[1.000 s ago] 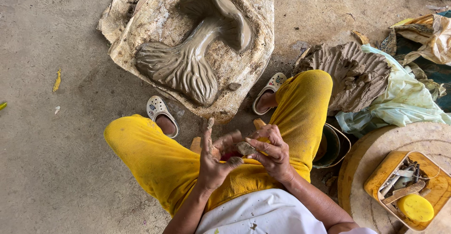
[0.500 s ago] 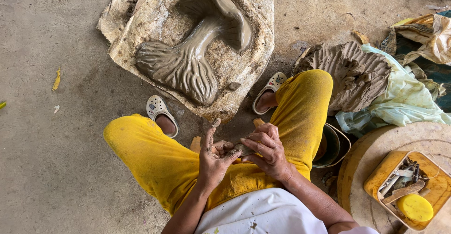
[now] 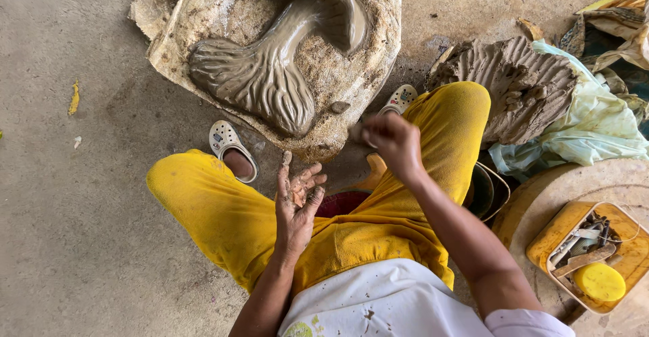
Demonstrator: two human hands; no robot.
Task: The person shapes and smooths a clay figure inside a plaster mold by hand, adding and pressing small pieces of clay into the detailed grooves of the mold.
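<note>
I sit on the floor in yellow trousers. My left hand is raised over my lap, palm up, fingers spread and smeared with wet clay. My right hand reaches forward over my right knee with its fingers closed and blurred; anything inside them is hidden. Just beyond it lies a grey clay relief, a ribbed, curved form, on a rough pale slab. The right hand hovers near the slab's near edge.
A ridged mound of grey clay sits on a pale green plastic sheet at the right. A yellow tray with tools and a yellow lid rests on a round board. A dark bowl stands by my right thigh.
My hands were together over my lap, working a small bit of clay. The right hand has since left and moved forward toward the slab, while the left has stayed and opened.
</note>
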